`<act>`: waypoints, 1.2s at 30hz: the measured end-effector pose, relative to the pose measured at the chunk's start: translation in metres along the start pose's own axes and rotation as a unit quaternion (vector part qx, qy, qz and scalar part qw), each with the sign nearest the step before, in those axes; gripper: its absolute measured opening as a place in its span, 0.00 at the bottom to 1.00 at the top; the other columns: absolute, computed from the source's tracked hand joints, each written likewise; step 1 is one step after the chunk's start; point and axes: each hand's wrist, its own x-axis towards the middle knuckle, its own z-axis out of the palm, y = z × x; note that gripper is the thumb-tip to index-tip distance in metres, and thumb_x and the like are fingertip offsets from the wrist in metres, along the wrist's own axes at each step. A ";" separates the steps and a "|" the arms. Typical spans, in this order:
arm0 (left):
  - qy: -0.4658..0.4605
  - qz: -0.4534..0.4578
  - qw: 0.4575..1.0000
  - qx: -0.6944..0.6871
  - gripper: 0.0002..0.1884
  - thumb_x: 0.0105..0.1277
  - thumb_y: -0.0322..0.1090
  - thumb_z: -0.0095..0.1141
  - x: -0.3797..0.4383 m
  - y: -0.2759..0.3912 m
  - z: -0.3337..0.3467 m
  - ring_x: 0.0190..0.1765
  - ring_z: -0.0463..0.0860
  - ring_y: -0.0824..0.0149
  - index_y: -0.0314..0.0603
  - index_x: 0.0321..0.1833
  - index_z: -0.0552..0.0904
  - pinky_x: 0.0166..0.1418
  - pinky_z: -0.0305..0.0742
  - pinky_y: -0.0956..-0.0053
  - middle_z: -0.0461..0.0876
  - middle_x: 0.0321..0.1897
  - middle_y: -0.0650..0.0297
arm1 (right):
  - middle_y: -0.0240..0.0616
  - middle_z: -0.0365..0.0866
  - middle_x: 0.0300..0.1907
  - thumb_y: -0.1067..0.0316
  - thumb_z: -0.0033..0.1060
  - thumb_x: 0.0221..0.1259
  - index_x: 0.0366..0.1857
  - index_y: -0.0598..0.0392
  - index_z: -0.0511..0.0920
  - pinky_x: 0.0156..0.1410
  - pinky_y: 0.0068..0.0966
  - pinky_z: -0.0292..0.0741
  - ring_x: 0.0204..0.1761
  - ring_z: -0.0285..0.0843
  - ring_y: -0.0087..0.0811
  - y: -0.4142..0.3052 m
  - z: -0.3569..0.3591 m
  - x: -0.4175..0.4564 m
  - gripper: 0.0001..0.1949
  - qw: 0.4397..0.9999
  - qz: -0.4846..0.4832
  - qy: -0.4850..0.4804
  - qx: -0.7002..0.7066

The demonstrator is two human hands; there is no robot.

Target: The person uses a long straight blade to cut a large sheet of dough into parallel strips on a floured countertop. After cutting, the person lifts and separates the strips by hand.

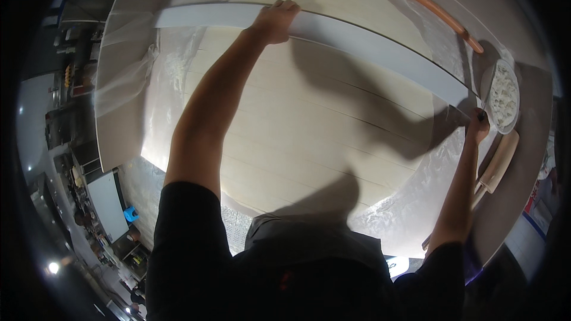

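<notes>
A large thin sheet of dough [285, 125] covers much of the work surface, with several long, roughly parallel cut lines across it. Over its far part lies a long, light straightedge [379, 47]. My left hand [279, 20] presses on this straightedge left of its middle, fingers curled over the far edge. At the right end of the straightedge, my right hand [479, 125] is closed around a dark handle, probably a knife's; the blade cannot be made out clearly. The shadows of my arms and head fall across the dough.
A long orange-brown rolling pin [428, 4] lies at the far right. An oval container of white, lumpy contents [504, 98] stands beside my right hand, with a wooden roller [499, 165] nearer me. Flour dusts the table [401, 218]. Clear plastic film [122, 71] hangs at the left.
</notes>
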 end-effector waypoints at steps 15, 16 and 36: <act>0.018 0.019 0.999 -0.046 0.37 0.45 0.15 0.52 -0.003 -0.004 0.003 0.66 0.65 0.56 0.43 0.65 0.67 0.68 0.63 0.65 0.66 0.63 0.59 | 0.38 0.83 0.24 0.60 0.61 0.50 0.30 0.50 0.84 0.38 0.29 0.75 0.29 0.83 0.35 -0.007 0.004 -0.003 0.08 0.998 0.052 0.025 0.040; 0.027 0.027 0.998 -0.049 0.37 0.46 0.15 0.52 -0.005 -0.009 0.007 0.66 0.65 0.56 0.43 0.65 0.66 0.68 0.64 0.65 0.66 0.63 0.60 | 0.38 0.83 0.25 0.61 0.61 0.49 0.30 0.50 0.84 0.38 0.29 0.76 0.30 0.83 0.36 -0.009 0.003 -0.004 0.08 0.997 0.059 0.018 0.046; 0.144 -0.078 0.985 -0.046 0.20 0.61 0.43 0.57 -0.018 0.085 0.047 0.66 0.64 0.57 0.54 0.56 0.77 0.62 0.62 0.36 0.69 0.60 0.61 | 0.42 0.77 0.26 0.60 0.64 0.59 0.41 0.59 0.73 0.36 0.29 0.71 0.26 0.69 0.32 -0.192 0.000 0.021 0.15 0.970 -0.138 -0.188 0.070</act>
